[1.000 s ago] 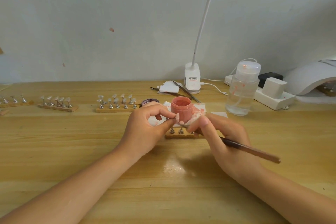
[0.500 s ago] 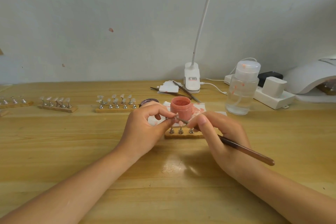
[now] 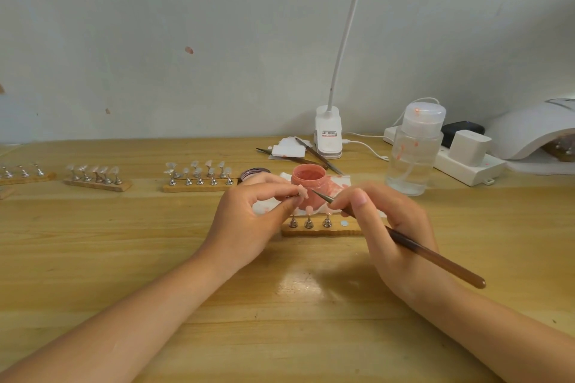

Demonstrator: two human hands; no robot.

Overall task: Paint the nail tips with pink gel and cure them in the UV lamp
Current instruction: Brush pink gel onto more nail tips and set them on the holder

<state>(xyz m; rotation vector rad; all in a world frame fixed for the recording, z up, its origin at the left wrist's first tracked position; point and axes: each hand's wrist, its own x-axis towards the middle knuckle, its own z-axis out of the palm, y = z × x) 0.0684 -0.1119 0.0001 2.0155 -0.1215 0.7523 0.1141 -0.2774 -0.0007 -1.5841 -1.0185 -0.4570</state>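
Observation:
My left hand pinches a small metal stand with a pink-coated nail tip on it, held in front of the open jar of pink gel. My right hand grips a brown brush, its fine tip a short gap to the right of the nail tip. Below them lies a wooden holder carrying three metal stands with pink tips. The white UV lamp sits at the far right edge.
Three more wooden holders with clear tips line the left. A clear pump bottle, a power strip, a clip lamp, spare tools and a dark lid stand behind.
My right hand has drawn the brush back to the right, away from the nail tip, uncovering more of the wooden holder. My left hand keeps the stand in place.

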